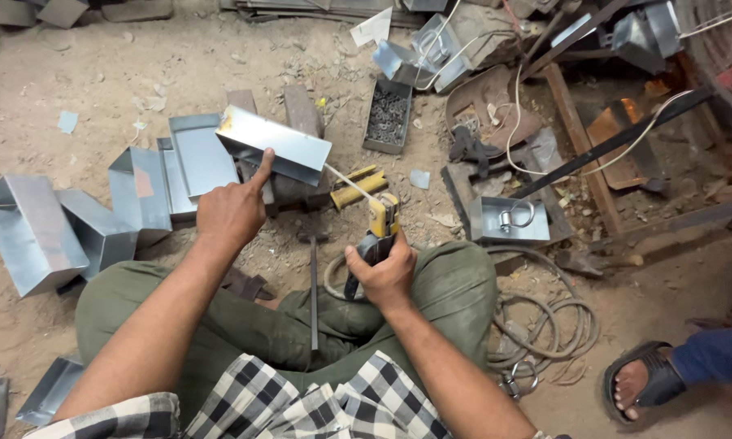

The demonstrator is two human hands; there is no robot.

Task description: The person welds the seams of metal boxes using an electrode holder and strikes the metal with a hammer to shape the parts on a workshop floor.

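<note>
Sheet-metal channel (272, 146): we judge it light, stiff, sharp-edged; left hand (232, 211) steadies it fingertip-only, right hand (386, 272) clenches electrode holder (380, 223).

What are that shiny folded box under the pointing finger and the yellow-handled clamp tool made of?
The folded box under the left hand looks like thin sheet metal, probably galvanised steel: bright grey sheen, crisp folds, a brownish scorch at one corner. The clamp tool in the right hand seems dark metal with a yellow covering, likely plastic or rubber, and grips a thin pale rod.
</note>
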